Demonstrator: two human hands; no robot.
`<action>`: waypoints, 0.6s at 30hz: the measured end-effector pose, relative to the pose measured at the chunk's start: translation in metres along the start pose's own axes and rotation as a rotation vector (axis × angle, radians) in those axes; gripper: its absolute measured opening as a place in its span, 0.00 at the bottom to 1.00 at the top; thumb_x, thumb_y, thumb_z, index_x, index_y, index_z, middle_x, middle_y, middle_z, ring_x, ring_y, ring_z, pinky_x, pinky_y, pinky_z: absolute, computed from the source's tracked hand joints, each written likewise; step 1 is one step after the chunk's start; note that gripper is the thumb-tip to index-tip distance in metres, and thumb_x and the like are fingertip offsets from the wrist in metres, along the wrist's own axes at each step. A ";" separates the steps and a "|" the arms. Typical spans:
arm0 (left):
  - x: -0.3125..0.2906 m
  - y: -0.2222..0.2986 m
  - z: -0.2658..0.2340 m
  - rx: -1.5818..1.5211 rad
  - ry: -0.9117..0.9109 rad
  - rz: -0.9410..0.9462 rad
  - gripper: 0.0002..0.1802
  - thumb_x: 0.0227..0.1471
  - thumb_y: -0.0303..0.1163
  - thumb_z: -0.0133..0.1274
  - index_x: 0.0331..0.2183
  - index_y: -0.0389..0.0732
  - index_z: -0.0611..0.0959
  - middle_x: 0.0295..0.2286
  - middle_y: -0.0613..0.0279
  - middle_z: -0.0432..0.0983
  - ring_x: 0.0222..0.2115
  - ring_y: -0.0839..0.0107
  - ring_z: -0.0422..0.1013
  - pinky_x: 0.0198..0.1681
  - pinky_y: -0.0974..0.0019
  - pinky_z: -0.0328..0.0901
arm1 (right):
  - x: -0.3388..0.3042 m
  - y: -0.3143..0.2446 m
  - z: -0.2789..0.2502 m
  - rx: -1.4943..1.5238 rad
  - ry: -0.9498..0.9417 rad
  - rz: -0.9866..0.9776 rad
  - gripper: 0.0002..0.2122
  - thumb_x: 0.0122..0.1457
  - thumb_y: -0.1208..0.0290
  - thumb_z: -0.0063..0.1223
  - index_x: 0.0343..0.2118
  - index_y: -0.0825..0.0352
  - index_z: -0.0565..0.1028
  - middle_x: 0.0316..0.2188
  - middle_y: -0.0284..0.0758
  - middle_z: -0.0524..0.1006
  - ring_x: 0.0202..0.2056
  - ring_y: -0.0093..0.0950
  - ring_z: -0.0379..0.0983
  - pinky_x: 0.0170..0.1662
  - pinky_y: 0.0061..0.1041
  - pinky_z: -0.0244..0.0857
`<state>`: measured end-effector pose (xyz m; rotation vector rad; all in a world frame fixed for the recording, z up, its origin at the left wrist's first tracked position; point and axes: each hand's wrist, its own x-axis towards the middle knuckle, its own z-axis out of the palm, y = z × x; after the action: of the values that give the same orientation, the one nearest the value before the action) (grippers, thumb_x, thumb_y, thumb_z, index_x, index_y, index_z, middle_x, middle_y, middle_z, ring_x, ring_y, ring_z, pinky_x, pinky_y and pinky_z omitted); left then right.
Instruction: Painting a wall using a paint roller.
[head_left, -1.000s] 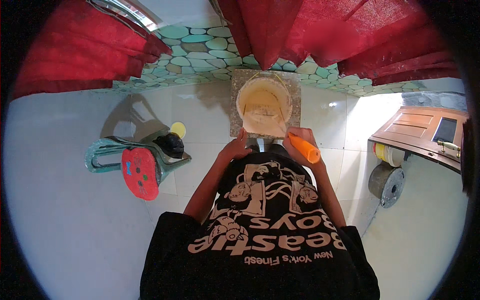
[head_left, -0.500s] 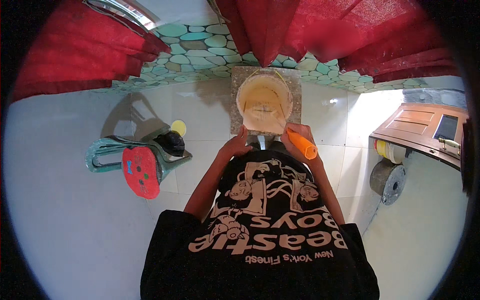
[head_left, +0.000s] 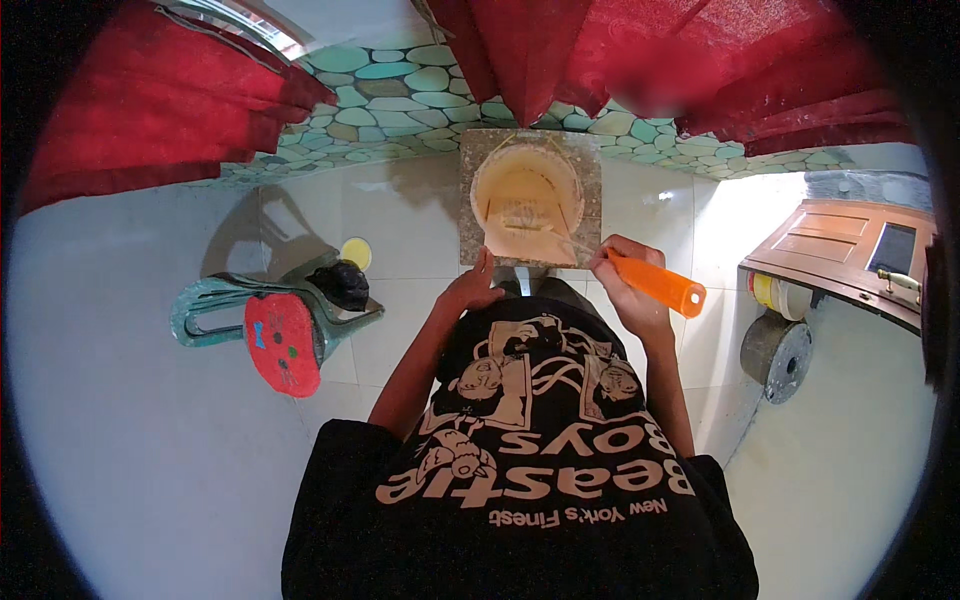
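Note:
A round bucket (head_left: 577, 185) with cream paint-like residue stands on a speckled square slab ahead of me. A flat cream board (head_left: 556, 253) slopes out over its near rim. My left hand (head_left: 472, 287) grips the board's lower left corner, fingertips at its edge; part of the grip is hidden. Closed round an orange handle (head_left: 655, 281) is my right hand (head_left: 632, 290), just right of the bucket. From the handle a thin rod runs left to the board, so it looks like a paint roller. Its head is small and hard to make out against the cream.
To the left, a green plastic chair (head_left: 200, 312) carries a red round cushion (head_left: 283, 345) and a black bundle (head_left: 340, 286). A yellow lid (head_left: 356, 254) lies beyond it. Red curtains (head_left: 520, 60) hang ahead. A wooden door (head_left: 830, 240) and grey cylinder (head_left: 777, 357) are at right.
My right hand has shifted slightly right, and the orange handle has swung outward to the right. The rod now shows more clearly. My left hand stays nearly in place.

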<state>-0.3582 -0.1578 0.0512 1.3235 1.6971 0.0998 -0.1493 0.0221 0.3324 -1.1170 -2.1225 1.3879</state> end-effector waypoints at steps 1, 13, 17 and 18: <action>0.001 0.000 0.000 0.001 -0.002 0.001 0.56 0.50 0.50 0.52 0.62 0.30 0.38 0.63 0.39 0.26 0.52 0.41 0.63 0.55 0.53 0.61 | -0.001 -0.003 -0.002 0.000 0.002 0.002 0.07 0.49 0.73 0.52 0.22 0.72 0.71 0.16 0.33 0.68 0.20 0.22 0.62 0.26 0.23 0.58; 0.001 0.004 -0.008 -0.006 -0.076 -0.016 0.57 0.50 0.50 0.53 0.62 0.30 0.36 0.63 0.39 0.25 0.52 0.42 0.64 0.55 0.54 0.61 | -0.017 -0.042 -0.011 -0.019 -0.060 0.059 0.05 0.50 0.75 0.50 0.22 0.72 0.72 0.15 0.35 0.69 0.19 0.23 0.63 0.26 0.23 0.59; -0.001 0.005 -0.010 -0.008 -0.079 -0.034 0.56 0.50 0.50 0.52 0.62 0.31 0.36 0.63 0.41 0.24 0.53 0.42 0.63 0.56 0.55 0.60 | -0.013 -0.028 -0.002 -0.093 -0.103 0.035 0.05 0.49 0.75 0.49 0.22 0.71 0.73 0.16 0.39 0.71 0.19 0.28 0.66 0.27 0.25 0.61; -0.002 0.005 -0.010 0.005 -0.084 -0.032 0.56 0.50 0.51 0.52 0.62 0.31 0.36 0.63 0.41 0.23 0.53 0.43 0.63 0.56 0.55 0.60 | -0.011 -0.022 0.001 -0.155 -0.115 0.027 0.05 0.49 0.75 0.49 0.22 0.71 0.73 0.17 0.40 0.71 0.19 0.31 0.67 0.27 0.26 0.62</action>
<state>-0.3616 -0.1527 0.0604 1.2866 1.6481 0.0208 -0.1525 0.0084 0.3526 -1.1520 -2.3389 1.3485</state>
